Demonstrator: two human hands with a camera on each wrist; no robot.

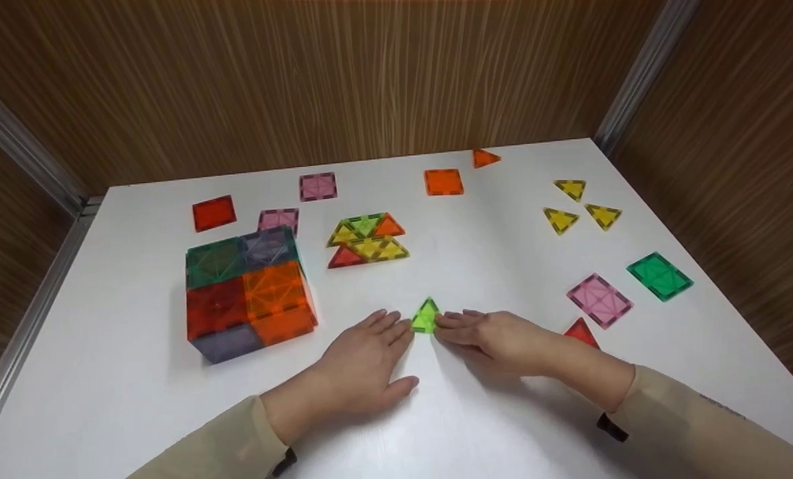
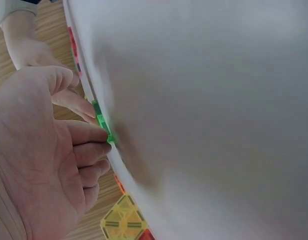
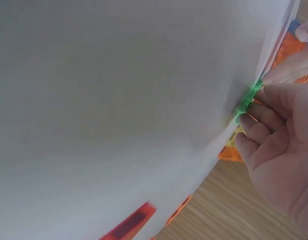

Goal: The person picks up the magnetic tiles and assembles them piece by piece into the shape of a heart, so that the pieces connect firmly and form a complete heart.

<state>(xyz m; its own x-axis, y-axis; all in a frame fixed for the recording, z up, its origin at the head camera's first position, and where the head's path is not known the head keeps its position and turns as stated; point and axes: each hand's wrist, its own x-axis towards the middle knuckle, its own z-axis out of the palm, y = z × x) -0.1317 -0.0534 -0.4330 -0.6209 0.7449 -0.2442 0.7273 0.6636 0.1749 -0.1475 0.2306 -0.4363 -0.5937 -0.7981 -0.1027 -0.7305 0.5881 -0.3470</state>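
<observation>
Left hand (image 1: 370, 362) lies with fingers straight, thumb spread wide and off the tile; its fingertips touch the light green triangle (image 1: 426, 316) at nine o'clock. Right hand (image 1: 496, 339) comes in from between three and four o'clock, fingers straight and together, touching the opposite side. Neither hand wraps the tile. We read this as a two-sided steadying contact, keeping the piece flat on the table (image 1: 503, 266) and in place.

From the green triangle: block of tiles (image 1: 243, 293) at nine, triangle cluster (image 1: 368, 243) at eleven, orange square (image 1: 444, 181) at twelve, yellow triangles (image 1: 561, 218) at two, pink square (image 1: 599, 301) and red triangle (image 1: 581, 332) around three. We guess the loose pieces are spread out so each can be picked easily; cluster rows touch, probably by magnet edges.

Head view gives us layout but hides the palms. Left wrist shows that palm and the green tile nearly edge-on against the fingertips; right wrist shows both hands' fingertips at its edge. We can't judge pressing force anywhere.
</observation>
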